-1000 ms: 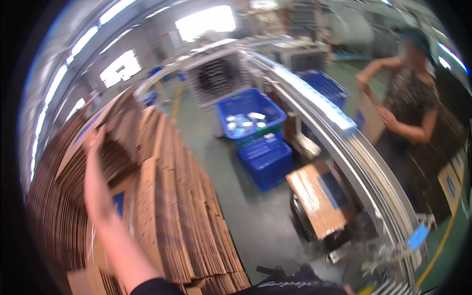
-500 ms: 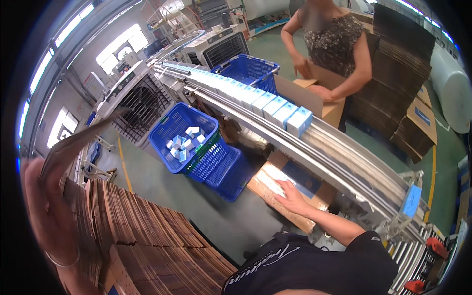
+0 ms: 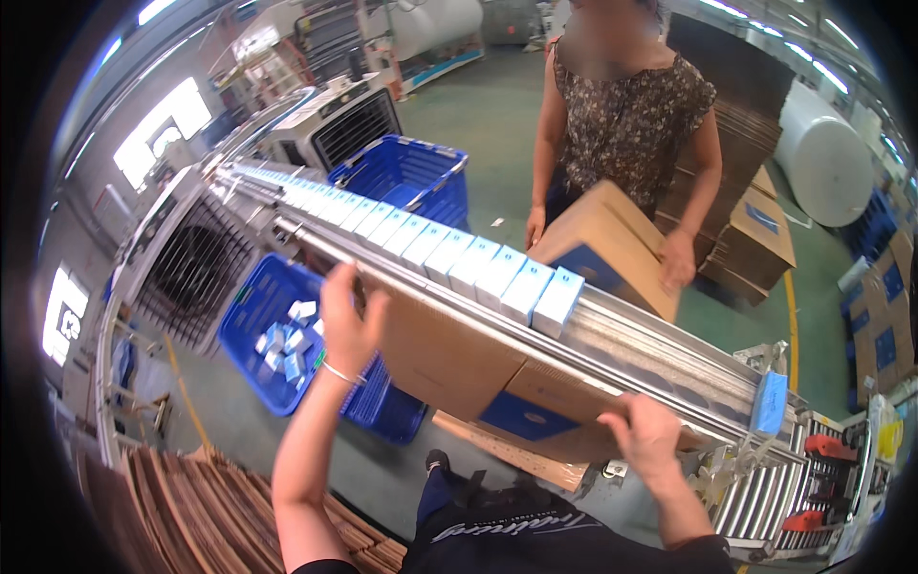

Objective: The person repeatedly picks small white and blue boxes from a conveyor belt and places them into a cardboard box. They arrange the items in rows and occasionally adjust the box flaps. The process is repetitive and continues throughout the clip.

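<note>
A flattened brown cardboard carton (image 3: 449, 349) with a blue printed patch hangs between my hands, against the near side of the conveyor (image 3: 660, 359). My left hand (image 3: 350, 320), with a bracelet at the wrist, grips its upper left corner. Around its right end is my right hand (image 3: 648, 438), thumb along the top edge. Just beyond the carton, a row of small white-and-blue boxes (image 3: 473, 268) stands on the belt. Across the conveyor, a co-worker's hand (image 3: 677, 260) rests on a tilted brown carton (image 3: 607, 239).
A blue basket (image 3: 239, 330) with several loose small boxes stands left of the conveyor. Another blue basket (image 3: 445, 196) is on its far side. Stacked flat cartons (image 3: 201, 512) lie at lower left. A roller track (image 3: 755, 493) adjoins the right end; another carton (image 3: 516, 454) lies below.
My left hand has swung in from the far left with the flat carton. My right hand has left the carton below and now holds this one's right end. The co-worker's carton is tilted up.
</note>
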`<action>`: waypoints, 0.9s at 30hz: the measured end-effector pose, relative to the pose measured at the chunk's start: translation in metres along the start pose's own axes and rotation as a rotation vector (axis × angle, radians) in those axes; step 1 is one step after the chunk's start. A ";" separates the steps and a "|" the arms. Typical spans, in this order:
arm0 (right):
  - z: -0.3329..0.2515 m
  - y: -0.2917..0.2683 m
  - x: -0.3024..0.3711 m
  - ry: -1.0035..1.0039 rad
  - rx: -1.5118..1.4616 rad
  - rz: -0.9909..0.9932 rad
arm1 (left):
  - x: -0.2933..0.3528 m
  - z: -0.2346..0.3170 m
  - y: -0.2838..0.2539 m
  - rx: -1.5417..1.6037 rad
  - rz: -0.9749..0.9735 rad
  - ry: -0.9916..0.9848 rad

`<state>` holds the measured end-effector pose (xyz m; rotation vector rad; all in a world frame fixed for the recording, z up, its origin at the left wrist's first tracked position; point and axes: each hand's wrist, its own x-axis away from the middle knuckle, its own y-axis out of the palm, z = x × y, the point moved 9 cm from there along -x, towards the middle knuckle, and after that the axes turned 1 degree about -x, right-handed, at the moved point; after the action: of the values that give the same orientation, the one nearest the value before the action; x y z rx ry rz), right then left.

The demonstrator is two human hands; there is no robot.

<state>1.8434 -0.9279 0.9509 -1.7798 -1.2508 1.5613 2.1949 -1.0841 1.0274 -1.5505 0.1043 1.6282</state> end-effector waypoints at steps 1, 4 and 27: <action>-0.005 0.017 0.008 0.043 0.064 -0.030 | 0.009 0.027 0.037 0.007 -0.157 0.124; -0.033 0.066 0.008 0.145 0.198 -0.228 | 0.083 0.069 0.120 0.096 -0.650 0.324; -0.069 0.134 0.044 0.812 0.174 -0.749 | 0.245 0.101 0.102 0.838 -1.360 1.394</action>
<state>1.9495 -0.9402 0.8356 -1.3462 -1.1006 0.4306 2.0890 -0.9628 0.7932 -1.2014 0.3149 -0.6364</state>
